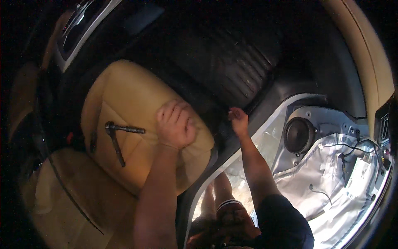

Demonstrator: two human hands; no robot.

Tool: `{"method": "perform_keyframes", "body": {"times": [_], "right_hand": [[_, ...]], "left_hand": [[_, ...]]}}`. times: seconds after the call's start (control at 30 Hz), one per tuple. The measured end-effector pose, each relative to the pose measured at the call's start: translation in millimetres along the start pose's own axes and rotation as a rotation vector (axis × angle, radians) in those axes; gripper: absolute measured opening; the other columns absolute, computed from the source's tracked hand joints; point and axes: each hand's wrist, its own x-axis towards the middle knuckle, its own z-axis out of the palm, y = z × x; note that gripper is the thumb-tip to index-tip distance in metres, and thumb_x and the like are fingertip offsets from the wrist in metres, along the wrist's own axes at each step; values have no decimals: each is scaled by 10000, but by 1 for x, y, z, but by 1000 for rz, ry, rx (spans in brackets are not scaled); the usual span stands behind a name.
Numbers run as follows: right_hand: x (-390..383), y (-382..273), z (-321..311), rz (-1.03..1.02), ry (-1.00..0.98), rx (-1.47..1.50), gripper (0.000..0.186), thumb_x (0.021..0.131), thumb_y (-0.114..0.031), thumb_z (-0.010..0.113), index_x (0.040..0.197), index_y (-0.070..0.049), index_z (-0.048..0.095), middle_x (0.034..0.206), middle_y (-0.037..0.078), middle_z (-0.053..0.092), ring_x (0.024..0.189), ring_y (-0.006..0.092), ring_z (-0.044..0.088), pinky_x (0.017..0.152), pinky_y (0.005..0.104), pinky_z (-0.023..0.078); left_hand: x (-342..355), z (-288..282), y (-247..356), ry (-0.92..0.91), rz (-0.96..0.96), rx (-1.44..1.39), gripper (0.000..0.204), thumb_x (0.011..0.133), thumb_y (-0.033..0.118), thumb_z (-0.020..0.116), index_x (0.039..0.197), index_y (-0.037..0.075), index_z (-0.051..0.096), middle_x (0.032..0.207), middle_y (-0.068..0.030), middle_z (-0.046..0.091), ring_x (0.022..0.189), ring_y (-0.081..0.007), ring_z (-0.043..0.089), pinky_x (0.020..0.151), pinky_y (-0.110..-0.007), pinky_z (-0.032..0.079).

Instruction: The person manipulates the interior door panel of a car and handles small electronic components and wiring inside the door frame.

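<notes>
My left hand [175, 121] is over the tan seat cushion [122, 87], its fingers curled; what is under them is hidden. A black ratchet with a socket extension [133, 128] lies on the cushion to the left of that hand. Near the dark door sill, just beyond the seat's right edge, my right hand [238, 119] has bent fingers; anything in them is too small to make out.
An open door [306, 199] on the right shows a round speaker [297, 136], loose wires and silver lining. A ribbed dark floor mat [232, 62] lies ahead. The tan seat back [66, 182] is at lower left; my legs [224, 186] show below.
</notes>
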Motion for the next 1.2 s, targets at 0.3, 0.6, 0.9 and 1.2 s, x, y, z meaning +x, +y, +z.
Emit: {"method": "perform_keyframes", "body": {"times": [0.3, 0.6, 0.9, 1.2], "right_hand": [[-1, -7, 0, 65, -56, -88, 257, 909, -120, 756, 1082, 48, 665, 965, 91, 724, 882, 156, 663, 757, 302, 548], [8, -10, 6, 152, -82, -165, 200, 897, -77, 739, 1064, 27, 707, 949, 96, 738, 851, 155, 673, 735, 306, 549], [20, 1, 1, 60, -66, -211, 144, 875, -108, 727, 987, -20, 745, 870, 76, 750, 739, 172, 674, 719, 329, 539], [55, -6, -14, -484, -318, -654, 249, 753, -95, 702, 995, -38, 719, 920, 147, 740, 821, 349, 707, 738, 444, 553]], "left_hand": [[-7, 2, 0, -19, -55, -36, 271, 763, 214, 577, 971, 66, 669, 1132, -124, 660, 1160, -357, 561, 1003, -518, 394], [-5, 2, -2, 14, -44, -52, 261, 761, 227, 582, 954, 79, 676, 1139, -102, 665, 1157, -334, 567, 1024, -503, 384], [-3, 3, 0, -2, -41, -52, 256, 763, 213, 579, 953, 75, 680, 1138, -98, 672, 1160, -332, 571, 1011, -498, 384], [0, 0, 5, -20, -29, -24, 244, 751, 214, 585, 934, 77, 669, 1129, -94, 670, 1134, -303, 587, 991, -465, 386]]}}
